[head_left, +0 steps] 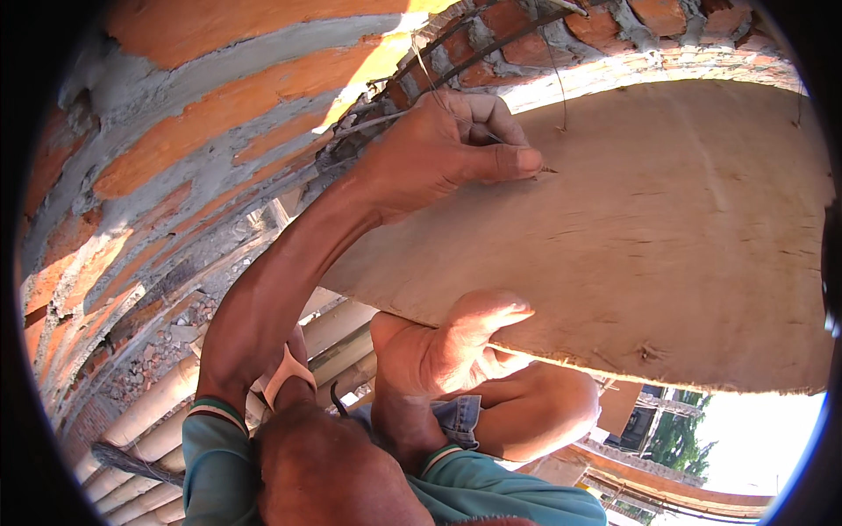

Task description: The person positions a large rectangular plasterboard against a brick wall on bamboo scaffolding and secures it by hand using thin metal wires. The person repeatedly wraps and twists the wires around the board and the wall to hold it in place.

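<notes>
My left hand [469,145] is raised beside the brick wall, thumb and fingers pinched on a thin wire [424,63]. Below the fingertips, a small dark point shows against the face of a brown plywood board [631,237]. The wire runs up from the hand toward the rods at the wall's top. Along the board's lower edge, my right hand [452,342] grips it with the thumb in front. The fingers behind the board are mostly hidden. Another thin wire [561,92] hangs down to the board's face near its upper edge.
A brick wall with grey mortar [202,105] rises at the left and curves over the top. Dark metal rods [500,44] run along it. Bamboo poles [158,399] lie beneath me, with rubble [162,351] beside them. At lower right, a building and trees [680,438] show far below.
</notes>
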Available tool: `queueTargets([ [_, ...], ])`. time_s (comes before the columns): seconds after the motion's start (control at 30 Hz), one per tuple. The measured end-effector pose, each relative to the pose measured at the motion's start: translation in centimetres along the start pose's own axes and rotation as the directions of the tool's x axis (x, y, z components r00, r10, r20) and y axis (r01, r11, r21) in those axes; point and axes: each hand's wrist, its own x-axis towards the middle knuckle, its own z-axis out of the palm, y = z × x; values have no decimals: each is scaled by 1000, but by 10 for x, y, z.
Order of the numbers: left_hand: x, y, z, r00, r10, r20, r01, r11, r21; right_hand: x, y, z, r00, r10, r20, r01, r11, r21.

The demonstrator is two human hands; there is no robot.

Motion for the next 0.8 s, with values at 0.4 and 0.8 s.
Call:
queueTargets([
  [0.4, -12, 0, 9, 956, 276, -100, -251, 945, 210, 13, -20, -4, 983, -184, 4, 180, 962, -203],
  [0.8, -20, 19, 25, 924, 166, -345, -211, 973, -98, 38, -71, 4, 773, 631, -70, -501, 674, 542],
])
